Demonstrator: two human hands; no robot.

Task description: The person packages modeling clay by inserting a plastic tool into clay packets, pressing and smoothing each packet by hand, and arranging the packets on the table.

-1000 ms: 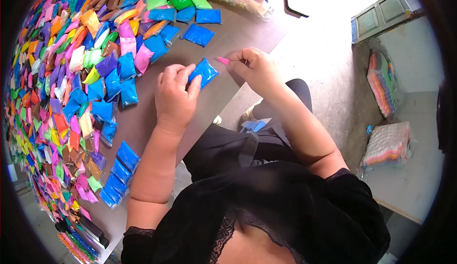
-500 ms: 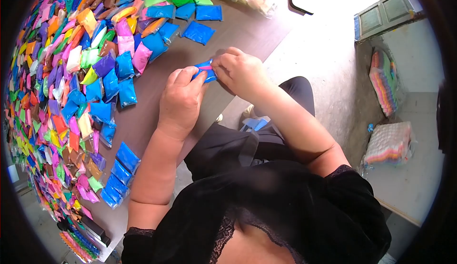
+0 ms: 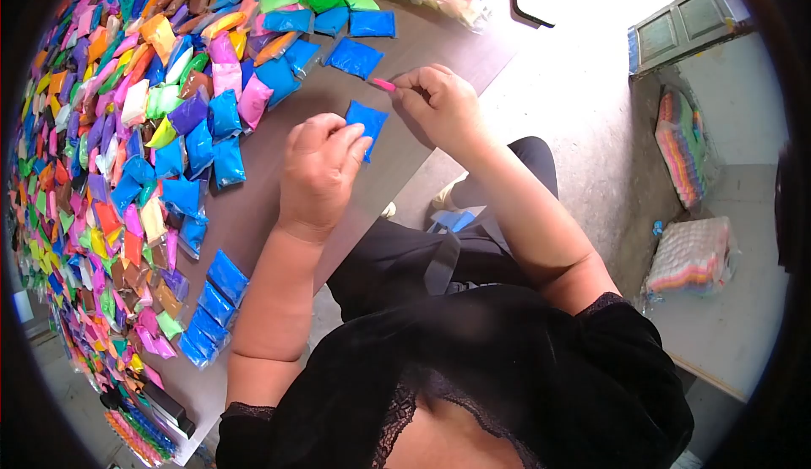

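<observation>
Head view: the left hand (image 3: 318, 173) pinches the edge of a flat, shiny blue plastic packet (image 3: 370, 122) at its fingertips, while the right hand (image 3: 443, 107) grips a small, slender bright-pink piece (image 3: 383, 85) clear of it. Closely grouped blue plastic packets (image 3: 226, 276) lie bodyward of the left hand, and a multicoloured packet heap (image 3: 133, 106) spreads leftward; which are finished or remaining cannot be told.

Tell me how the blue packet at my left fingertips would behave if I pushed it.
The blue packet looks flat and cornered, so it probably won't roll. Its smooth-looking plastic might let it slide across the table. Being bagged in film rather than boxed, it could give when pressed.
</observation>
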